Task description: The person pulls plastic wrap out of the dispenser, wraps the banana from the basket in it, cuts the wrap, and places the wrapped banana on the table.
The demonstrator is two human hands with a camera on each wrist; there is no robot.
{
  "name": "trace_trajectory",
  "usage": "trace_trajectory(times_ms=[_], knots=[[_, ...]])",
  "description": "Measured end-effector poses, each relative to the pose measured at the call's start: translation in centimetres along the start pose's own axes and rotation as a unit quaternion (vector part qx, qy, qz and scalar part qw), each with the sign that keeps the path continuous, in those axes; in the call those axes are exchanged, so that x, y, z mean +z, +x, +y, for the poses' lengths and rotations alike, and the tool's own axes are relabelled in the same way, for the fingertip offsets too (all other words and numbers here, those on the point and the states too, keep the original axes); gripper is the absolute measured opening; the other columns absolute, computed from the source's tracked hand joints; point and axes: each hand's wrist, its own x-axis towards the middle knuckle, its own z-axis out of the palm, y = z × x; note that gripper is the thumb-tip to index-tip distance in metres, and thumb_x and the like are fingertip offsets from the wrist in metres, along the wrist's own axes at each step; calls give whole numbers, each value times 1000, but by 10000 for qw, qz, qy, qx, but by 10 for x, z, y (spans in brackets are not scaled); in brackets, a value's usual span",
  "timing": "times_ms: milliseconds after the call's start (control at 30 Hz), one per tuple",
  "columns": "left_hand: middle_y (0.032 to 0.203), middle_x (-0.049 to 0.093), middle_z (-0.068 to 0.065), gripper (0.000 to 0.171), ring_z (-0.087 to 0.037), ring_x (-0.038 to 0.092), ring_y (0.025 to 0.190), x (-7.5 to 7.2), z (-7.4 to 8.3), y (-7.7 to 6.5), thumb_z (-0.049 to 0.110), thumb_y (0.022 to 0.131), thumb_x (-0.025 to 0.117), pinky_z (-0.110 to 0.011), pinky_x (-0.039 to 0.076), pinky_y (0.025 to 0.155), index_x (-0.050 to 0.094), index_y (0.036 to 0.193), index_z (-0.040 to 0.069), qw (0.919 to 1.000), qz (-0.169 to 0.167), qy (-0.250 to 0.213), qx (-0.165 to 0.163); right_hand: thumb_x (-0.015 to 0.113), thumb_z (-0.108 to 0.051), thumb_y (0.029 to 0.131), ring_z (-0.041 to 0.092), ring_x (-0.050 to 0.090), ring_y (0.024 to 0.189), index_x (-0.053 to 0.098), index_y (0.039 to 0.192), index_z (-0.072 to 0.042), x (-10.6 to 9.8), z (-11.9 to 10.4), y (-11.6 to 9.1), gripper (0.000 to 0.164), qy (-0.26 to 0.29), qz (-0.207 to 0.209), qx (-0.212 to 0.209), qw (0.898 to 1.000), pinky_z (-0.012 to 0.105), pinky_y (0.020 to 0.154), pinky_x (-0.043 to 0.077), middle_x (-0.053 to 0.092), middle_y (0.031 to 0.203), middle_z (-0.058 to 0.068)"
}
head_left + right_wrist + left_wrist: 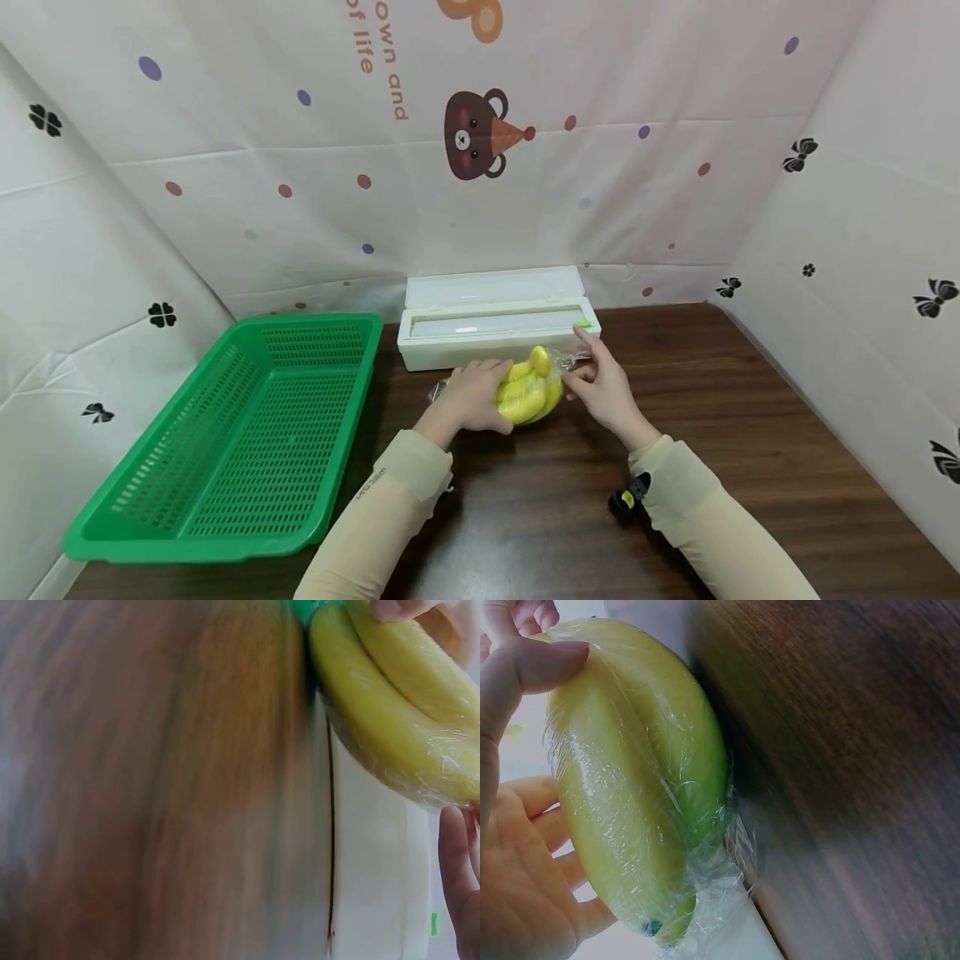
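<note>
A bunch of yellow bananas (523, 397) lies wrapped in clear cling film on the table, just in front of a white cling film dispenser (435, 354). My left hand (472, 396) grips the bunch from its left side, thumb toward me. At the right end, my right hand (603, 387) pinches a loose gathered part of the cling film (570, 360) with thumb and fingers. In the left wrist view the film clings tightly to the bananas (622, 795) and bunches up near their greenish ends. The right wrist view shows glossy film over the bananas (405, 735).
The dispenser's lid (495, 287) stands raised, and a green slider (583, 323) sits at its right end. A large green perforated basket (330, 467) stands at the left of the brown wooden table (750, 433). Printed sheets (637, 200) hang behind and along the sides.
</note>
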Motion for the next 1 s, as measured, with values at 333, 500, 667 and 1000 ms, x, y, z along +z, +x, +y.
trace_trajectory(times_ms=[333, 500, 667, 1000], knots=[[147, 40, -4, 98, -28, 41, 130, -2, 2, 0, 43, 68, 79, -49, 36, 103, 31, 148, 13, 9999, -75, 131, -58, 67, 0, 84, 8, 62, 62, 73, 94, -1, 1, -3, -3, 11, -880, 327, -488, 9944, 21, 56, 53, 67, 90, 13], [148, 40, -4, 98, -28, 41, 130, -3, 3, 0, 42, 68, 79, -49, 35, 104, 32, 148, 12, 9999, -98, 103, -63, 66, -2, 85, 11, 64, 67, 73, 95, -1, 0, -4, -4, 12, -821, 150, -387, 9958, 21, 59, 54, 68, 96, 14], [148, 39, -4, 97, -28, 41, 130, -2, 2, 0, 42, 69, 79, -49, 35, 104, 32, 148, 13, 9998, -97, 132, -71, 64, -7, 88, 12, 66, 78, 71, 103, 1, -5, -6, -6, 18, -447, -374, -168, 9982, 24, 65, 56, 67, 106, 18], [148, 39, -4, 98, -29, 39, 132, -1, 2, -1, 42, 68, 79, -49, 34, 106, 31, 148, 14, 9999, -72, 68, -67, 56, -20, 96, 23, 67, 90, 60, 111, 8, -12, -10, -6, 33, 592, -762, 474, 9942, 38, 68, 58, 62, 105, 26]])
